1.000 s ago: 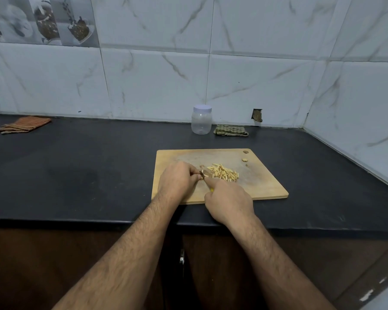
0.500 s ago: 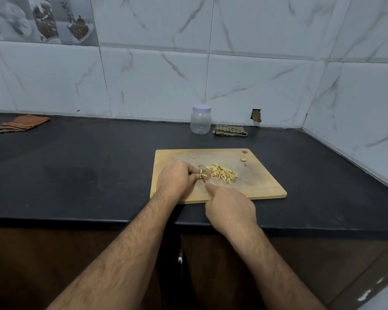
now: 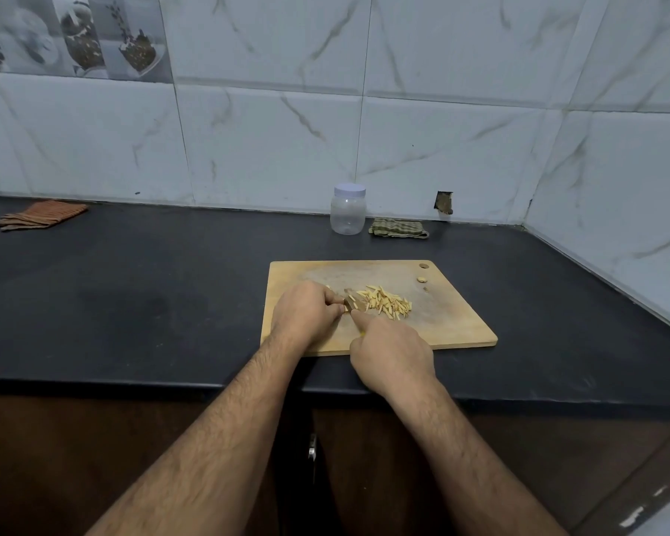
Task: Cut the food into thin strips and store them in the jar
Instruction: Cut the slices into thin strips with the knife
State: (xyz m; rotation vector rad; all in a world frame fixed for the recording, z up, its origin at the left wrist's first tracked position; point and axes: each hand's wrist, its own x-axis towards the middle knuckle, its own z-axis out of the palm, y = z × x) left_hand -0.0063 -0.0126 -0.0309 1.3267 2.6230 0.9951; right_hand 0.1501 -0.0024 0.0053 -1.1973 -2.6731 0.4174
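Closest in, a knife (image 3: 352, 303) is held in the curled right hand (image 3: 391, 352), while a small piece of food is pinched by the left hand (image 3: 305, 313) on the cutting board (image 3: 453, 326). Pale strips (image 3: 385, 302) are piled just beside the blade. Further back on the counter (image 3: 132, 288), the lidded jar (image 3: 347, 209) is parked by the wall.

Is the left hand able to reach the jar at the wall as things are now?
Probably yes, but not at once. The left hand is busy holding the food on the cutting board. The jar stands beyond the board, lid on, with bare counter between, so nothing blocks the path.
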